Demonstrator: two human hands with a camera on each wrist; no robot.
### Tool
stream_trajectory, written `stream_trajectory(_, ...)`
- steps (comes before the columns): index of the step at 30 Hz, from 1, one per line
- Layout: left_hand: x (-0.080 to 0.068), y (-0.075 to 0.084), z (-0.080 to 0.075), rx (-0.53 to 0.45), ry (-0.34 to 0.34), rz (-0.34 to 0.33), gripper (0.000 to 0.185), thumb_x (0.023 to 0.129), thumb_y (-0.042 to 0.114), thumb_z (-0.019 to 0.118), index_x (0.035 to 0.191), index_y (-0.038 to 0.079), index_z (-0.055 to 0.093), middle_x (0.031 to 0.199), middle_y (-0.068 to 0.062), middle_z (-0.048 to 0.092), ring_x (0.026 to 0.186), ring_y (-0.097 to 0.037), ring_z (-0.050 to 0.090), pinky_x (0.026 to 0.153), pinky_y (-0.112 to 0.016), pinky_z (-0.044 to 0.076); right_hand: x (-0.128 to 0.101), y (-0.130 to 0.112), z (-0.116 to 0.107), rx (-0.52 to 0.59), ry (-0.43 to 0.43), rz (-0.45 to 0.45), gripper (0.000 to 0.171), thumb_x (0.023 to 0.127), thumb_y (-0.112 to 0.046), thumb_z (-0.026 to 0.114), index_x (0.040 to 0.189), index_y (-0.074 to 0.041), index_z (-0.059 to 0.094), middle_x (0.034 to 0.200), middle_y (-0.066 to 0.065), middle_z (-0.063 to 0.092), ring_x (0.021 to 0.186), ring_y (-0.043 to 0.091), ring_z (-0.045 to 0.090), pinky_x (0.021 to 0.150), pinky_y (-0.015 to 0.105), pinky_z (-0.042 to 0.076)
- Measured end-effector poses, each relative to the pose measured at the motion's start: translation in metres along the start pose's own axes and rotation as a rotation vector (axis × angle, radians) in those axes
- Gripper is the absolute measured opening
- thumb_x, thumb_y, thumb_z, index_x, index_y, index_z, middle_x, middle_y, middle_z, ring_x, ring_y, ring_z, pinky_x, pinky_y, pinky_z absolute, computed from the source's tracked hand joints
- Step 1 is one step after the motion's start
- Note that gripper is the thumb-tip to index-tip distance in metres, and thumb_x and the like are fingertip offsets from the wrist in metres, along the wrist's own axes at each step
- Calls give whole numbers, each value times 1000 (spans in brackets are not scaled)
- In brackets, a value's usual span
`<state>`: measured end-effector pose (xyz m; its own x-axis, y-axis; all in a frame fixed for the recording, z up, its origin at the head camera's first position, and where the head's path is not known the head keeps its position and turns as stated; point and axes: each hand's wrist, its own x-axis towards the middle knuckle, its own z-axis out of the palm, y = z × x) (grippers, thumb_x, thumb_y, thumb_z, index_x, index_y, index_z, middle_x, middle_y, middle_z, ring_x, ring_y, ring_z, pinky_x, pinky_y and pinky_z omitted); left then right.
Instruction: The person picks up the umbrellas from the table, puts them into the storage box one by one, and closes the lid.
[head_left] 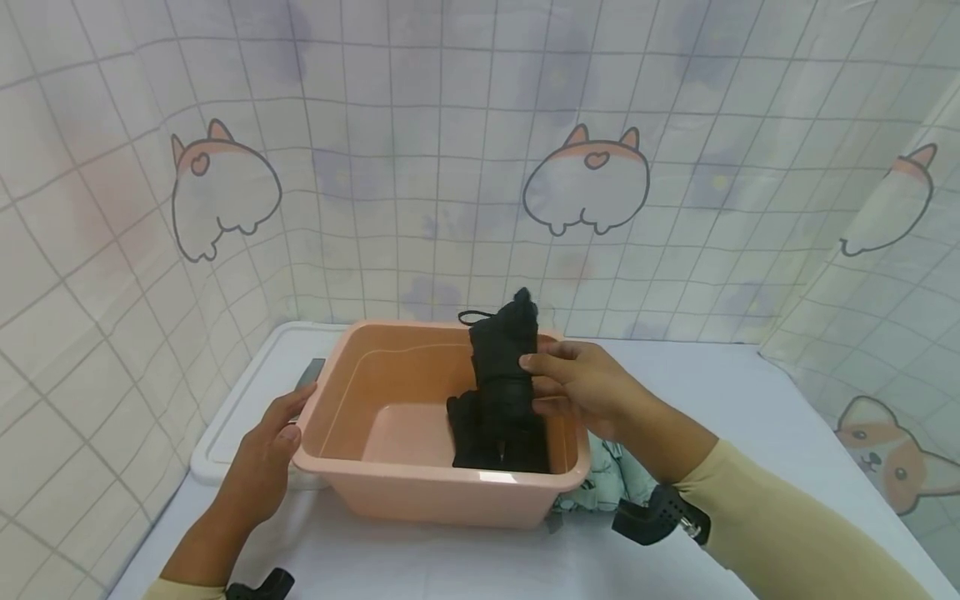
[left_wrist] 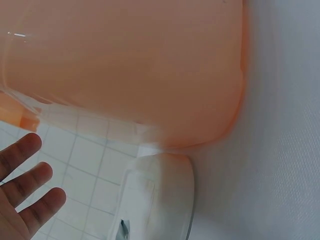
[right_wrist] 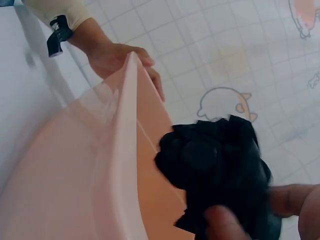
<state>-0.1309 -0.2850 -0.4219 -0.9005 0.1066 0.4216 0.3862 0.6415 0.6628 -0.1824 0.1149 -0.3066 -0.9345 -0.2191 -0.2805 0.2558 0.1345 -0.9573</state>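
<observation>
A pink plastic basin [head_left: 431, 496] stands before me. My right hand [head_left: 592, 383] pinches a black folded umbrella [head_left: 502, 358] between thumb and fingers at the basin's right side. A thin strap loop hangs off its upper end, and its lower part reaches down inside the basin. In the right wrist view the round, bunched end of the umbrella [right_wrist: 215, 155] faces the camera, thumb and a finger against it. My left hand [head_left: 262, 454] touches the basin's left rim; its fingers [left_wrist: 37, 182] look straight and spread in the left wrist view.
A white tray-like lid [head_left: 243, 392] lies behind and left of the basin, with a grey item [head_left: 311, 372] on it. Mint-green patterned cloth [head_left: 607, 479] lies by the basin's right side. White table surface [head_left: 697, 392] extends rightward; a tile-patterned curtain [head_left: 420, 192] surrounds the table.
</observation>
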Motion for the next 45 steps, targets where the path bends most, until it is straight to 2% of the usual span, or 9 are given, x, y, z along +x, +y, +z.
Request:
stream_trajectory(4, 0, 1, 0, 4, 0, 1, 50, 109, 32, 30, 158, 22, 37, 149, -26, 48, 128, -55, 51, 95, -73, 41, -1, -2, 1, 38, 2, -26, 40, 103, -11, 61, 140, 1, 52, 127, 22, 58, 99, 28, 69, 88, 37, 58)
stream_trajectory(9, -1, 3, 0, -2, -3, -15, 51, 109, 33, 29, 158, 20, 37, 147, -27, 48, 124, -55, 53, 94, -73, 42, -2, -1, 0, 26, 10, -27, 35, 103, -10, 60, 136, 1, 53, 124, 22, 57, 98, 30, 68, 88, 38, 58)
stream_trajectory(14, -2, 3, 0, 5, -9, -32, 52, 108, 33, 30, 158, 20, 36, 147, -27, 47, 124, -55, 53, 93, -73, 42, -4, 3, -7, -20, 31, -37, 38, 103, -11, 61, 138, 2, 53, 126, 22, 57, 99, 32, 69, 90, 42, 57)
stream_trajectory(25, -1, 1, 0, -7, 2, -9, 51, 108, 29, 29, 157, 20, 37, 147, -27, 48, 123, -54, 54, 93, -74, 42, -7, 10, -31, -88, 70, -47, 46, 104, -16, 59, 144, 4, 48, 129, 23, 57, 110, 38, 62, 89, 40, 57)
stream_trajectory(32, 0, 0, 1, -5, 0, -18, 51, 108, 29, 28, 158, 21, 37, 147, -26, 48, 123, -53, 54, 94, -74, 42, -8, 18, -47, -114, 95, -31, 46, 105, -20, 58, 144, 2, 48, 130, 24, 56, 105, 32, 64, 88, 39, 58)
stream_trajectory(45, -1, -1, 1, -5, 12, -5, 51, 108, 28, 29, 157, 22, 38, 145, -26, 50, 121, -52, 56, 93, -73, 43, -12, 32, -76, -187, 113, 0, 51, 106, -26, 56, 147, 3, 45, 140, 24, 52, 114, 34, 62, 90, 36, 57)
